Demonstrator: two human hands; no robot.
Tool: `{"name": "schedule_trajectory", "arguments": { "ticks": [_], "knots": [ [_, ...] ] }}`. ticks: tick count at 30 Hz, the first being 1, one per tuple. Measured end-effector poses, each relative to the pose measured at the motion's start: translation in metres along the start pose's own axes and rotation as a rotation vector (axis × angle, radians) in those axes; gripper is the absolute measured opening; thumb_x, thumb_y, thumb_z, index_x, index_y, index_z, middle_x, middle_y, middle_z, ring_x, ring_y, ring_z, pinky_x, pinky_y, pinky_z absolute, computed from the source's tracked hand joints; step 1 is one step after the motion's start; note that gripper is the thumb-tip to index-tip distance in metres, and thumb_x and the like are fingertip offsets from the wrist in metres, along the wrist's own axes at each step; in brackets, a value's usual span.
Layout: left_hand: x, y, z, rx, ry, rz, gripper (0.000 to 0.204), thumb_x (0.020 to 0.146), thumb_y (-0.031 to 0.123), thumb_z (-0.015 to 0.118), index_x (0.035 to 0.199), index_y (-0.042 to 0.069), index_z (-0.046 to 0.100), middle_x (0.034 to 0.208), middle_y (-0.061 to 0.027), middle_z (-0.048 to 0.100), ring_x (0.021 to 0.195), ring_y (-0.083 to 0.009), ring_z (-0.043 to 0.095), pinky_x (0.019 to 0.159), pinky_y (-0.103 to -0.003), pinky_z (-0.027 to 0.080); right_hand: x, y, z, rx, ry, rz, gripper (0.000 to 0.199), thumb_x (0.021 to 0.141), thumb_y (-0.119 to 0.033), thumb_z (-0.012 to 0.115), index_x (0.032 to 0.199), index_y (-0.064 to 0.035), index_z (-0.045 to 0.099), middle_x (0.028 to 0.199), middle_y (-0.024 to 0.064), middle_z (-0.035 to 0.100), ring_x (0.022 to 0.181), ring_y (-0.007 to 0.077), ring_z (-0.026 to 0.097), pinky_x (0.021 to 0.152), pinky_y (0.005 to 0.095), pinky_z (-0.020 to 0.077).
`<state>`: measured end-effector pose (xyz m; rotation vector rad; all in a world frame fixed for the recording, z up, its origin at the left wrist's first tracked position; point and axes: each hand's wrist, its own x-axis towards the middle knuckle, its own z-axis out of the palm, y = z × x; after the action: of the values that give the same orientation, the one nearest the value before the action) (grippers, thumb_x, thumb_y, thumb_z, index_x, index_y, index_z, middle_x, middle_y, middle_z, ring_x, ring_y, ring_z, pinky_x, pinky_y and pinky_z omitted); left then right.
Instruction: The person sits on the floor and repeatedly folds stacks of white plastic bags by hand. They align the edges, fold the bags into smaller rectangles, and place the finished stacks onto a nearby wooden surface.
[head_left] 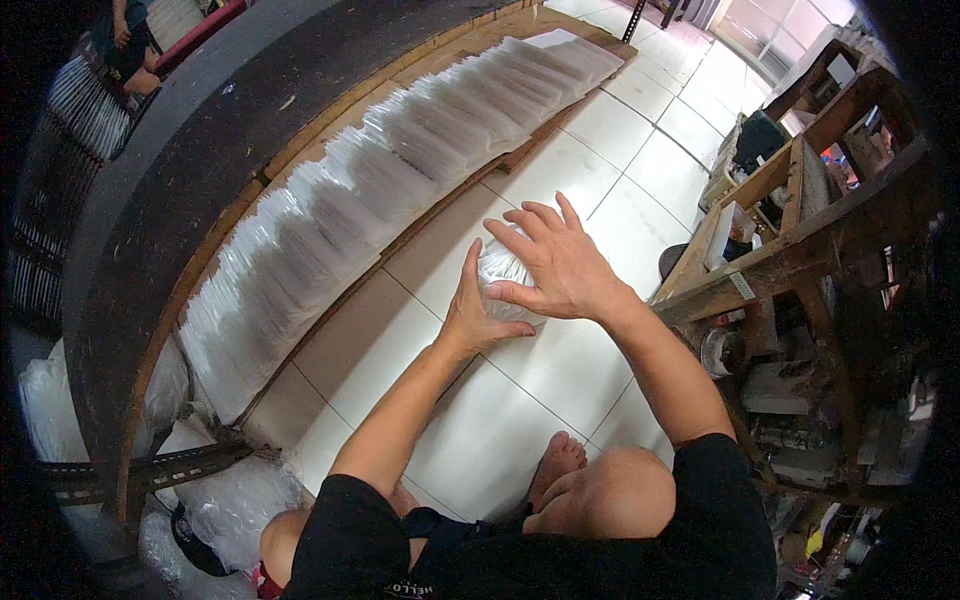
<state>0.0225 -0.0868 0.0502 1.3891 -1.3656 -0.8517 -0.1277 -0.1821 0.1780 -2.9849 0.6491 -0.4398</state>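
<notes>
In front of me, above the tiled floor, I hold a small white bundle (pixel 503 266) of thin, pleated, plastic-like sheets. My left hand (pixel 468 308) cups it from the left and below, thumb across its near side. Over its right and top side arches my right hand (pixel 566 262), its thumb on the near face and index finger across the far edge. The other right fingers are raised and spread. Most of the bundle's right side is hidden behind that hand. A long row of similar white sheets (pixel 400 160) lies in overlapping batches on a wooden board (pixel 520 145) to the left.
A dark curved tabletop (pixel 190 150) runs along the left, above the board. Clear plastic bags (pixel 235 500) lie at lower left. Wooden shelving (pixel 800 240) with assorted items stands at right. White floor tiles (pixel 420 250) lie between. Another person's hand (pixel 121 35) shows at top left.
</notes>
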Motion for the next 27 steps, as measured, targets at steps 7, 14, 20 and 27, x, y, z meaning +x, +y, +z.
{"name": "schedule_trajectory", "arguments": {
  "ticks": [7, 14, 20, 27],
  "knots": [
    [-0.002, -0.033, 0.025, 0.299, 0.229, 0.184, 0.136, 0.055, 0.032, 0.095, 0.152, 0.003, 0.004, 0.148, -0.0278, 0.03, 0.136, -0.0408, 0.038, 0.112, -0.046, 0.036, 0.01, -0.008, -0.008, 0.13, -0.059, 0.022, 0.078, 0.086, -0.063, 0.056, 0.14, -0.0072, 0.048, 0.132, 0.0227, 0.052, 0.126, 0.0388, 0.047, 0.111, 0.0557, 0.0274],
    [-0.004, -0.002, 0.015, 0.116, 0.28, 0.073, 0.128, 0.061, 0.027, 0.093, 0.152, 0.002, 0.007, 0.141, -0.0274, 0.041, 0.129, -0.0405, 0.047, 0.108, -0.045, 0.04, 0.021, 0.001, -0.066, -0.038, 0.178, 0.108, 0.082, 0.085, -0.058, 0.06, 0.146, -0.0089, 0.04, 0.14, 0.0246, 0.043, 0.131, 0.0407, 0.041, 0.113, 0.058, 0.0223],
    [-0.001, -0.017, 0.022, 0.175, 0.298, 0.143, 0.129, 0.059, 0.028, 0.094, 0.151, 0.0, 0.008, 0.143, -0.0275, 0.04, 0.13, -0.0387, 0.046, 0.109, -0.044, 0.039, 0.014, 0.008, -0.013, -0.045, 0.009, 0.157, 0.085, 0.085, -0.066, 0.057, 0.147, -0.0108, 0.038, 0.139, 0.0258, 0.045, 0.131, 0.0414, 0.042, 0.11, 0.0675, 0.0189],
    [-0.004, -0.026, 0.028, 0.129, 0.234, 0.008, 0.135, 0.054, 0.031, 0.096, 0.151, 0.0, 0.007, 0.143, -0.0278, 0.037, 0.131, -0.0416, 0.042, 0.11, -0.045, 0.038, 0.027, 0.002, -0.012, -0.029, -0.07, 0.175, 0.09, 0.085, -0.067, 0.055, 0.152, -0.0126, 0.031, 0.139, 0.0286, 0.044, 0.134, 0.0425, 0.039, 0.11, 0.0692, 0.0172]
  ]
}}
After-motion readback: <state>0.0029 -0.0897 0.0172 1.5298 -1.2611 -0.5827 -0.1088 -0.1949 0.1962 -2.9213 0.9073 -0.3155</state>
